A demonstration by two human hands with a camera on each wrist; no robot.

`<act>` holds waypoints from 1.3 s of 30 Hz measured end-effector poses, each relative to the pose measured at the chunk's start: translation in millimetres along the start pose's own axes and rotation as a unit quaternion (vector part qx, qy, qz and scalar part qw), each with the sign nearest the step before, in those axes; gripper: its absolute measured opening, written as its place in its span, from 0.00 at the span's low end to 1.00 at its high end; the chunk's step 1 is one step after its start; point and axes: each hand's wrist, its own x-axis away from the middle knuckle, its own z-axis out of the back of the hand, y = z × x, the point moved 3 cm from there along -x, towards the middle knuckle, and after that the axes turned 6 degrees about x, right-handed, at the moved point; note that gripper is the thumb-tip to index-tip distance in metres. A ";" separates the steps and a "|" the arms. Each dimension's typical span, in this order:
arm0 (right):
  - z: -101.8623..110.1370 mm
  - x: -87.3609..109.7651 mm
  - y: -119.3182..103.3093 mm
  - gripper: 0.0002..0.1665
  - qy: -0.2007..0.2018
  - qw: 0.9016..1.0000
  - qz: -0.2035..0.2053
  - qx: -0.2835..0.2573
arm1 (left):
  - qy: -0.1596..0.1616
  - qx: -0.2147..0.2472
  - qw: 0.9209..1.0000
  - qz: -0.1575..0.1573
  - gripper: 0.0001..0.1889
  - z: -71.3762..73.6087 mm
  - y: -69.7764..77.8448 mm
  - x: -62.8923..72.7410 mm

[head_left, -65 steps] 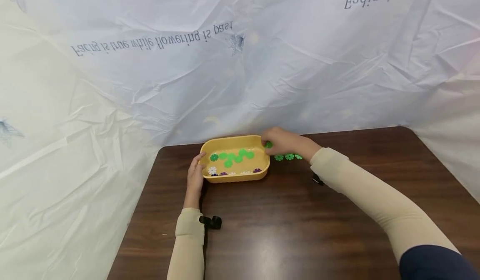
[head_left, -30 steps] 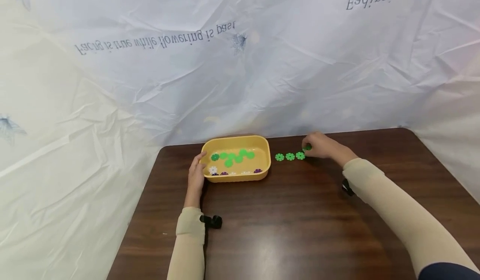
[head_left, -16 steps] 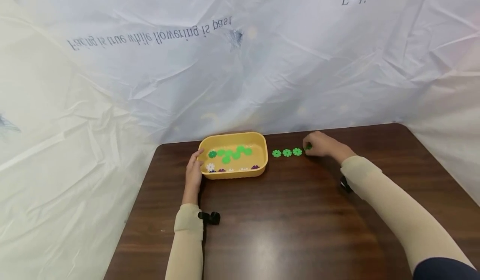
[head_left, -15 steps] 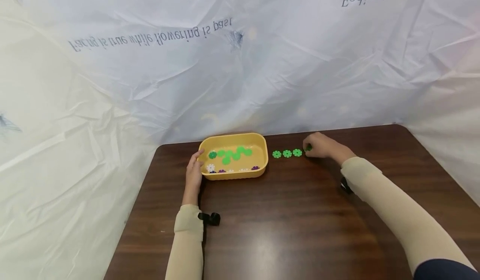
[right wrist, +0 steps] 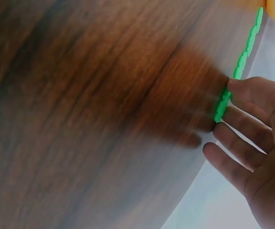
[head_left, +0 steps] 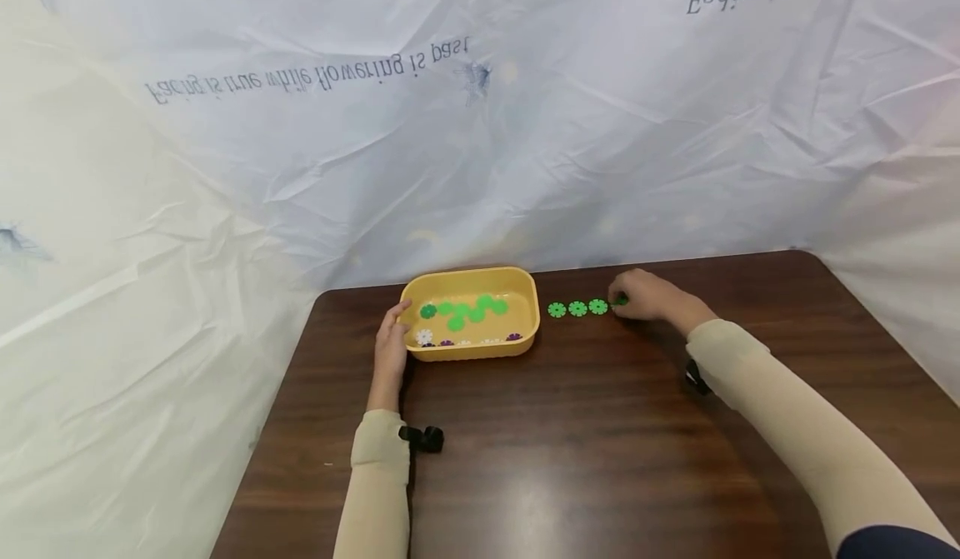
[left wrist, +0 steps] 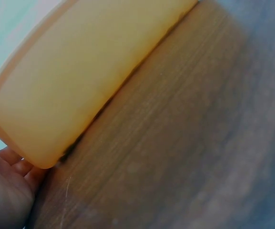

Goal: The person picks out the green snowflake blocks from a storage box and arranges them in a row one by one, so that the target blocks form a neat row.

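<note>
Right wrist: the right hand pinches a green disc, presumably light and stiff, best held edgewise. The left hand grips the yellow tray, fingers part-curled.

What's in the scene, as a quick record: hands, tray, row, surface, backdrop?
left_hand: left hand, holding the left end of the yellow tray
right_hand: right hand, pinching a green piece at the row's right end
row: three green flower-shaped pieces, on the table right of the tray
tray_contents: light green pieces, a darker green piece, white and purple ones; exact count unclear
surface: brown wood-grain table
backdrop: white cloth with printed lettering
</note>
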 end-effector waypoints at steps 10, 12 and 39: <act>14.9 -3.7 -7.4 0.06 0.036 0.999 0.004 -0.013 | 0.010 0.007 1.000 -0.015 0.28 3.8 -26.8 -22.7; 22.7 -9.7 -16.8 0.07 0.055 0.998 0.012 -0.013 | 0.011 0.004 1.000 -0.019 0.28 3.5 -27.7 -23.4; -18.0 -132.0 -151.1 0.29 -0.015 0.999 0.047 0.013 | 0.024 -0.001 1.000 -0.006 0.27 2.6 -35.2 -19.7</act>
